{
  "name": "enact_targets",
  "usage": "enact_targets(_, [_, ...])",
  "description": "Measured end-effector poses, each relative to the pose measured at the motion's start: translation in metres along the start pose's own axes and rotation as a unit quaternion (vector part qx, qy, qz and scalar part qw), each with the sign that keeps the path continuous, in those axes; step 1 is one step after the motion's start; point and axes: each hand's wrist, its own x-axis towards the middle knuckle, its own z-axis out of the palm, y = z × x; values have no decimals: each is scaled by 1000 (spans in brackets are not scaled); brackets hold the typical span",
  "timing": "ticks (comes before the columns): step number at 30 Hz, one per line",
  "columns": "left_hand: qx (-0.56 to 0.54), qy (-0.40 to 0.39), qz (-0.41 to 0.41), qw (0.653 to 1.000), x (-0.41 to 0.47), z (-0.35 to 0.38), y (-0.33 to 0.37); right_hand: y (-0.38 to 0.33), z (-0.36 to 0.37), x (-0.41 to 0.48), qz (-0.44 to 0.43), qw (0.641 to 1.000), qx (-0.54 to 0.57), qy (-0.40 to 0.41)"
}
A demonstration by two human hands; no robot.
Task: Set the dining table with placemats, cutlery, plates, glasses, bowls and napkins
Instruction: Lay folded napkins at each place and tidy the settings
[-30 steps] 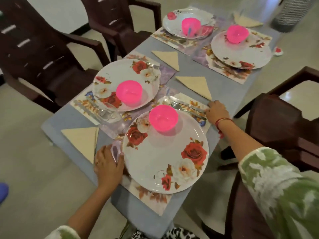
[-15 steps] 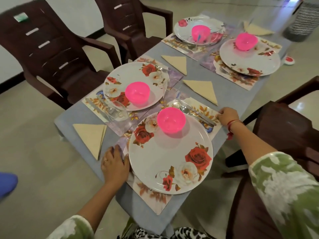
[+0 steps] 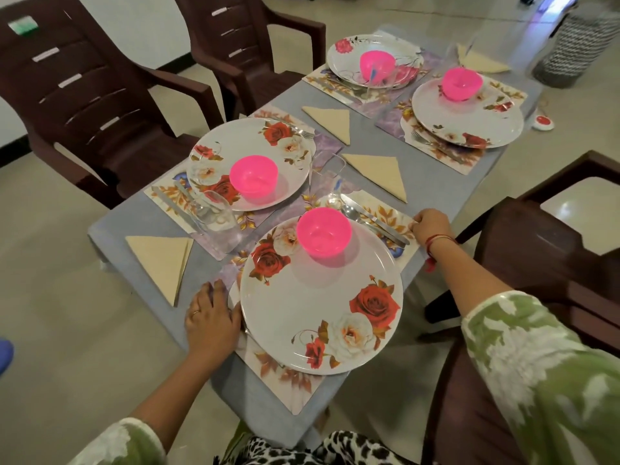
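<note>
The nearest floral plate [image 3: 312,307] carries a pink bowl [image 3: 323,231] and sits on a floral placemat [image 3: 288,387] at the front of the grey table [image 3: 436,182]. My left hand [image 3: 211,317] lies flat on the mat's left edge, beside the plate rim. My right hand [image 3: 431,224] pinches the mat's right end, next to a knife and spoon [image 3: 372,219]. A clear glass [image 3: 327,184] stands behind the bowl. Three other settings with plates and pink bowls lie further along the table.
Folded cream napkins [image 3: 161,263] [image 3: 375,172] [image 3: 330,120] lie between the settings. A second glass [image 3: 216,216] stands by the left plate. Brown plastic chairs [image 3: 84,95] [image 3: 248,45] stand on the left, another chair [image 3: 553,256] on the right. A woven basket [image 3: 573,48] is on the floor.
Both hands keep their places at the two ends of the near placemat. The view has tilted up a little, so the whole table sits lower in the frame.
</note>
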Motion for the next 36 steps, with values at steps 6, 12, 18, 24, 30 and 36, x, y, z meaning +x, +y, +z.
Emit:
enact_targets(6, [19,-12,-8,1000,5,5,-4,2,-3,-1,2,1000,13,-2])
enact_targets(12, [33,-19,1,999,9,-1,-4,4,-1,2,12,1000,13,-10])
enact_targets(18, [32,-12,8,999,5,-7,-3,4,2,-3,18,1000,9,12])
enact_targets(24, [-58,75,35,995,1,-12,0,11,19,-62,-42,987,102,117])
enact_targets(30, [-39,43,20,998,-3,-6,16,19,42,-97,-61,991,112,-33])
enact_targets(36, [-59,63,40,995,11,-6,19,13,42,-100,-45,992,118,-10])
